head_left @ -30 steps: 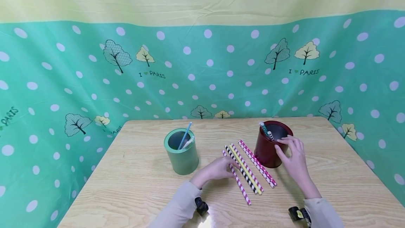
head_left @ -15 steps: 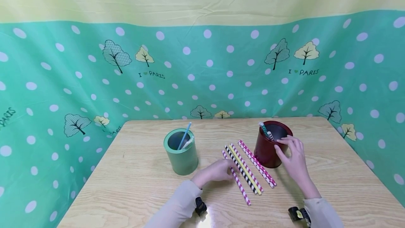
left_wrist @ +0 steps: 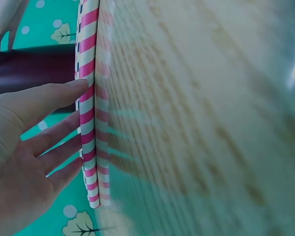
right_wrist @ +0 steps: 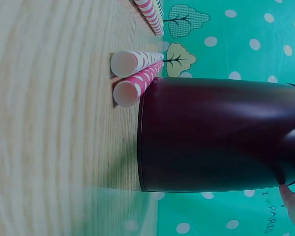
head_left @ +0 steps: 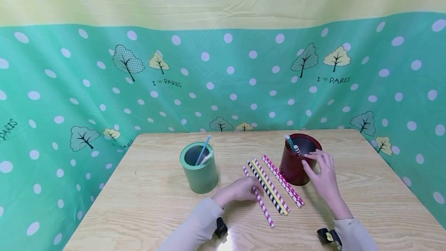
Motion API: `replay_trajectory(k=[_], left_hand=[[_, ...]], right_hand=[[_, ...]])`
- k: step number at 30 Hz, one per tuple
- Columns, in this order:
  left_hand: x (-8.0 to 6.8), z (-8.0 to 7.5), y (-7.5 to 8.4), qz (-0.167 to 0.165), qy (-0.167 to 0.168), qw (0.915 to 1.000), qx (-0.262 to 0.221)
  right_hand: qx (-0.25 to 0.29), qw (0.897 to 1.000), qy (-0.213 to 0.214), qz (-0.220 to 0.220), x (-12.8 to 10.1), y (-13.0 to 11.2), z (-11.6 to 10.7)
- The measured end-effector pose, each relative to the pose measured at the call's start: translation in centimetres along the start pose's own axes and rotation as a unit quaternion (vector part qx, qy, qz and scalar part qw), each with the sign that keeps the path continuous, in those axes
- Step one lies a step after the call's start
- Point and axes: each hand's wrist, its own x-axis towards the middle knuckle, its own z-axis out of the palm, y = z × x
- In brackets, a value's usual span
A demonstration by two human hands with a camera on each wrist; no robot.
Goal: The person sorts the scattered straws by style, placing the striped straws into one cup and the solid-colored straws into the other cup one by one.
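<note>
Green polka-dot cloth backs the wooden tabletop (head_left: 156, 204). On it stands a dark red cup (head_left: 296, 162), gripped at the rim by the right hand (head_left: 322, 177) with curled fingers. Left of it stands a green cup (head_left: 199, 169). Between them, the left hand (head_left: 238, 191) rests straight fingers (left_wrist: 54, 98) against the pink striped straw (head_left: 259, 200) lying flat.

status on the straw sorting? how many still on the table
Done: two straws in the green cup, two in the red cup. In hand: left hand touches the pink-striped straw, right hand holds the red cup's rim. Left: five straws on the table.
</note>
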Motion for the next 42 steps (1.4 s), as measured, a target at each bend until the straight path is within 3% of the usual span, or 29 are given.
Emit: replay_trajectory(k=[8, 25, 36, 42], left_hand=[[0.02, 0.15, -0.01, 0.016, -0.001, 0.9994, 0.030], [-0.07, 0.43, 0.05, 0.005, 0.003, 0.9991, 0.043], [-0.14, 0.57, 0.34, 0.003, 0.018, 0.9983, 0.056], [-0.05, 0.58, 0.19, 0.017, 0.051, 0.9978, 0.040]], right_hand=[[-0.005, 1.000, 0.003, -0.004, -0.06, 0.14, 0.02], [0.000, 1.000, 0.006, -0.006, -0.04, 0.03, 0.03], [-0.002, 1.000, 0.003, -0.001, -0.04, 0.09, 0.06], [-0.004, 1.000, 0.003, 0.000, -0.03, 0.09, 0.06]])
